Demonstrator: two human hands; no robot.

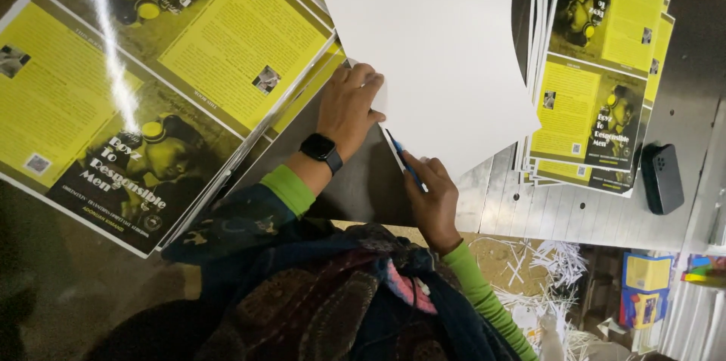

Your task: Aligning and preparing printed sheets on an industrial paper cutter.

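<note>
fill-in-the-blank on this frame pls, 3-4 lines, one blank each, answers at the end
1. The left hand presses flat on a large sheet whose visible face is blank and ____ in colour.
2. The right hand holds a thin ____-coloured tool at the sheet's lower edge.
3. The left wrist wears a black ____.
4. The printed covers stacked at the left are mainly black and ____.

Answers: white; blue; watch; yellow

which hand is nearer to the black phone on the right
Right. The right hand, holding a blue pen at the white sheet's edge, is closer to the phone; the left hand presses the sheet farther left.
</note>
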